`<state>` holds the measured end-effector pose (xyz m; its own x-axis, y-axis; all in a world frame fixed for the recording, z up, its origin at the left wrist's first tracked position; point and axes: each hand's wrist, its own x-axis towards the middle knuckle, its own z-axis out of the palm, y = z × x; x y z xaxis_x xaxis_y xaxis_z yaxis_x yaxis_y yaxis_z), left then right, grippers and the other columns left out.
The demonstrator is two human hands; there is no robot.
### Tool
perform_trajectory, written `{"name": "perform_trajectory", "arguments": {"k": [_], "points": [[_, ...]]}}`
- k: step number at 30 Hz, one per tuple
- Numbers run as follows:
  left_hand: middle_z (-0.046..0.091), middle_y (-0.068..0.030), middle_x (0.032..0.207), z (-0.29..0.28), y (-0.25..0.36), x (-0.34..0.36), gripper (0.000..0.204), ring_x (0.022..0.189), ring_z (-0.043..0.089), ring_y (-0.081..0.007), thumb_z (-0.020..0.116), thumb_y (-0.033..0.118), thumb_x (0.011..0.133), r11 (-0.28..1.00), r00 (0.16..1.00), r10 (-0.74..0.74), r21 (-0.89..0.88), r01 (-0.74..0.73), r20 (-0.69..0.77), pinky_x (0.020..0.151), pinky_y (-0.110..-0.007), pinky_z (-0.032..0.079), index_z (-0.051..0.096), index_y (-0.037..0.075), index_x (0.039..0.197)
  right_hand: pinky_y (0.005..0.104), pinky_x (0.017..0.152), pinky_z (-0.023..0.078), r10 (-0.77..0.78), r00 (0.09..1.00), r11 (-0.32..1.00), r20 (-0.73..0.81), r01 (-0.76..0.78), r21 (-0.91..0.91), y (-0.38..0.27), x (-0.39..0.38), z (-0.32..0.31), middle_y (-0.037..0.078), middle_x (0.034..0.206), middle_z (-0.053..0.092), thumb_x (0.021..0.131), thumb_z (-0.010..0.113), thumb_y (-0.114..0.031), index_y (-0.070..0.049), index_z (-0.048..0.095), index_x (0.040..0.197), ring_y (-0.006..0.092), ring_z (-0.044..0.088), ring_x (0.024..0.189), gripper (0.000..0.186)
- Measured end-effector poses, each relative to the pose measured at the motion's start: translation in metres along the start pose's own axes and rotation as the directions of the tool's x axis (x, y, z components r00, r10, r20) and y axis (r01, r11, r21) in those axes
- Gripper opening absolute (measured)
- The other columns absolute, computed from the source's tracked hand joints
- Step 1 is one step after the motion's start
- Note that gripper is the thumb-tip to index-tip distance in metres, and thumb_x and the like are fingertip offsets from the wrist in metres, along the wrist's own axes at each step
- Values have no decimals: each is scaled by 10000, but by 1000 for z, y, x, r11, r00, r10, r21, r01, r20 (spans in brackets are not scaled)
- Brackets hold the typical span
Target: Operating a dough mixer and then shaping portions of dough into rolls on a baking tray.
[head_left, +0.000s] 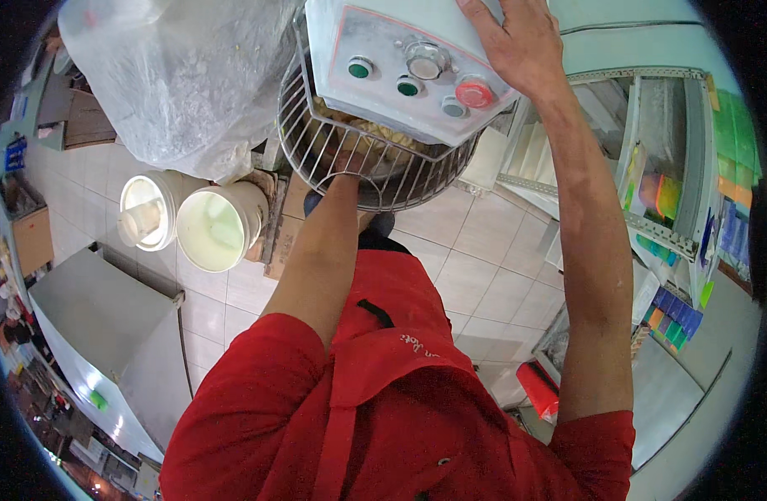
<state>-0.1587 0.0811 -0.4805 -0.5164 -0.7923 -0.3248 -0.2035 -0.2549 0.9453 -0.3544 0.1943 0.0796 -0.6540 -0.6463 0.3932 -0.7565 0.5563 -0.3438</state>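
Note:
In front of me stands a dough mixer with a pale control panel (392, 37) of green, grey and red buttons. Below the panel a curved wire guard (383, 188) spans the metal bowl, and pale dough (392, 134) shows between its bars. My left hand (348, 160) reaches into the guard toward the dough; bars and shadow hide its fingers, so its grip is unclear. On the upper right edge of the mixer's head lies my right hand (517, 42), thumb stretched out and holding nothing, above the red button (474, 93). Its fingertips run out of the picture.
Two white buckets (254, 219) stand on the tiled floor to the left, one with a scoop-like container in it. Clear plastic sheeting (191, 83) covers something bulky behind them. A grey metal-topped unit (108, 301) is at the left, and a metal rack (600, 79) at the right.

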Motion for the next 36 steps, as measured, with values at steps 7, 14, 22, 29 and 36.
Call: {"name": "perform_trajectory", "arguments": {"k": [7,14,22,29,36], "points": [[762,-163,1070,5,-18,-60,424,998,724,-344,566,413,1045,974,985,162,147,-170,68,779,-510,592,741,68,1221,496,1070,465,26,1000,998,-11,-27,-62,14,-7,0,145,1334,646,969,682,-334,-109,664,1310,372,590,1267,409],[760,-195,1120,-2,42,-42,551,1069,703,-373,568,535,1033,701,953,-113,702,-125,282,878,-585,564,739,38,1199,501,1066,468,35,999,997,-6,-36,-72,21,-9,0,143,1338,648,967,676,-362,-113,670,1310,375,592,1263,424],[760,-194,1154,21,63,-76,598,1119,687,-376,554,584,1031,819,829,-548,132,559,-108,932,-604,540,741,41,1197,506,1080,456,28,1000,999,-12,-28,-41,12,-3,1,144,1343,650,964,672,-358,-112,669,1318,378,586,1274,431],[738,-173,1068,36,69,-75,542,1033,676,-342,559,562,1042,701,790,-613,-464,541,-5,874,-576,539,726,69,1193,500,1076,463,35,999,999,7,-34,-36,4,0,0,141,1342,647,961,677,-357,-113,669,1313,374,586,1271,428],[684,-149,937,33,80,-88,427,845,657,-322,595,483,1062,967,935,-254,68,244,249,741,-536,564,700,99,1214,498,1074,466,51,999,998,-7,-51,-23,14,-7,1,134,1342,641,960,687,-362,-118,674,1301,362,581,1276,419]]}}
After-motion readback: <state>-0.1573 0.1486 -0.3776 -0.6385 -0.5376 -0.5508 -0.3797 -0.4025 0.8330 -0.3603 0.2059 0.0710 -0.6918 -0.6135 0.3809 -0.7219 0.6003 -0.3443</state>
